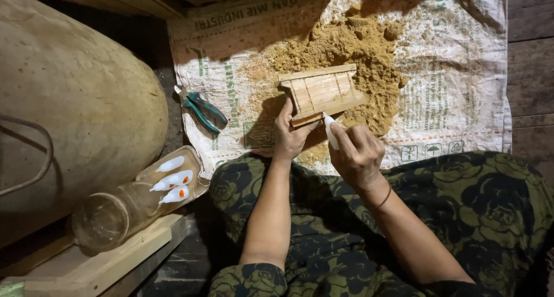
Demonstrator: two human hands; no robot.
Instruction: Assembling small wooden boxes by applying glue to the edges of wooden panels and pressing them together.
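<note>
Wooden slatted frame point(321, 92), long axis running left-right, lay just beyond both hands: the left hand point(290, 134) closed on its near edge, the right hand point(358, 154) pinching a white glue tube point(330, 131) whose tip met it.

view, head camera: single view, worn on the person's head, facing steeply down over the lap. range: close, both forearms entering from the bottom edge. centre of frame: left hand point(290, 134) and right hand point(358, 154) at the small slatted wooden frame point(321, 92). upper frame: white woven printed sack point(456, 72) spread on the floor. left edge: large rounded tan sack point(75, 101), nearer the lens.
</note>
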